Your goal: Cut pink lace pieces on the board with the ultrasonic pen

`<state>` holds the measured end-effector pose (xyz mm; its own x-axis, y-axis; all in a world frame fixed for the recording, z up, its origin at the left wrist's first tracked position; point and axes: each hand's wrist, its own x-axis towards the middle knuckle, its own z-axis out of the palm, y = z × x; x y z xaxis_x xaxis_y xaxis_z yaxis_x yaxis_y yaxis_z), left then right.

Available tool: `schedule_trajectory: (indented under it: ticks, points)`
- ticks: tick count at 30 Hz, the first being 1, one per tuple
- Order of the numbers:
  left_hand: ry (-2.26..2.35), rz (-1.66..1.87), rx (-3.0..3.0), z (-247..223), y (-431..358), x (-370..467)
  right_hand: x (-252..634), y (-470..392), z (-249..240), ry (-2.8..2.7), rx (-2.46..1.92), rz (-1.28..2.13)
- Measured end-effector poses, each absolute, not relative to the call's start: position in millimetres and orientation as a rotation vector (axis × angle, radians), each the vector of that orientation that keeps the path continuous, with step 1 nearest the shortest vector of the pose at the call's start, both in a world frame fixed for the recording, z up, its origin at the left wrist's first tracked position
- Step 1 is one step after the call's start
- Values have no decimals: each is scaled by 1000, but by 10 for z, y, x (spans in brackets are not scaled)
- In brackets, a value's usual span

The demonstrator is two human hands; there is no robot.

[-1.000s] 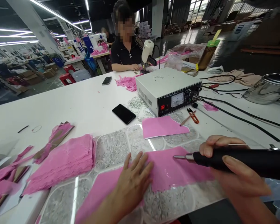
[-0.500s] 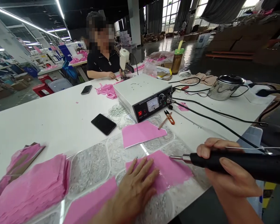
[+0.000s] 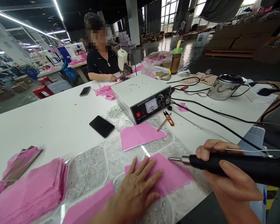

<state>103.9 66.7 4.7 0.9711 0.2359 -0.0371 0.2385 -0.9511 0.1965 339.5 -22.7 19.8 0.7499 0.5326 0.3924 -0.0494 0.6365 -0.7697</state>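
My left hand lies flat with fingers spread on a pink fabric piece, pressing it against a clear, grey-patterned mat. My right hand is wrapped round the black handle of a handheld ultrasonic welder. Its slim metal tip meets or hovers just over the fabric's upper part, right of my left fingers; contact is hard to tell. Beyond lies a second pink piece. Another pink piece is partly under my left forearm.
A stack of pink pieces lies at left. Ahead are the control box, a phone, orange thread snips, a glass pot and a black cable. Across the table a person sits by a white machine.
My left fingers have spread a little more on the fabric. The welder tip stays at nearly the same spot. The view has shifted slightly.
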Motion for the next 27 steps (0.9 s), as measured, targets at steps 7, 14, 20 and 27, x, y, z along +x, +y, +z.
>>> schedule_trajectory:
  ticks: [7,14,20,27]
  points:
    - [344,-39,2883,61,701,1052,3365,-195,187,-678,-815,393]
    - [292,18,2905,73,725,1069,3421,-243,225,-669,-817,349]
    - [246,39,2912,87,756,1085,3525,-399,229,-646,-823,288]
    - [256,-52,2874,126,759,1094,3546,-579,232,-596,-890,278]
